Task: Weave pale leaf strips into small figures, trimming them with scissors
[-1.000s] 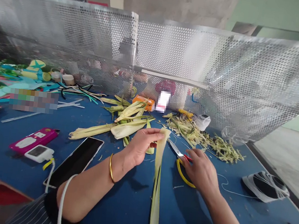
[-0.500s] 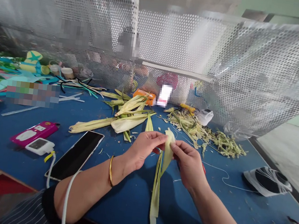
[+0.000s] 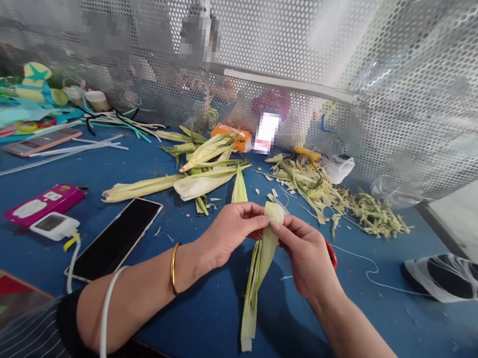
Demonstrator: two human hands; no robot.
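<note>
Between my two hands a pale green corn husk strip (image 3: 268, 252) hangs over the blue table, its cut lower end pointing toward me. My left hand (image 3: 235, 231) pinches its upper part between thumb and fingers. From the other side my right hand (image 3: 302, 248) pinches the same strip close to its folded top edge, the fingertips of both hands almost meeting. Partly hidden behind my right hand is a red-handled tool (image 3: 331, 254). Another husk piece (image 3: 240, 186) shows just beyond my left hand. Farther back lies a heap of whole corn husks (image 3: 206, 181).
Husk scraps (image 3: 308, 184) lie at the back right, and a wrapped thread spool (image 3: 449, 277) trails white thread. At left are a black-screened phone (image 3: 116, 239), a magenta device (image 3: 44, 204) and a white cable (image 3: 107, 314) over my left arm. A perforated metal screen (image 3: 282, 39) stands behind.
The view has tipped downward a little. My right thumb has shifted slightly inward along the top of the husk strip, and the strip's upper edge now looks flatter and folded over.
</note>
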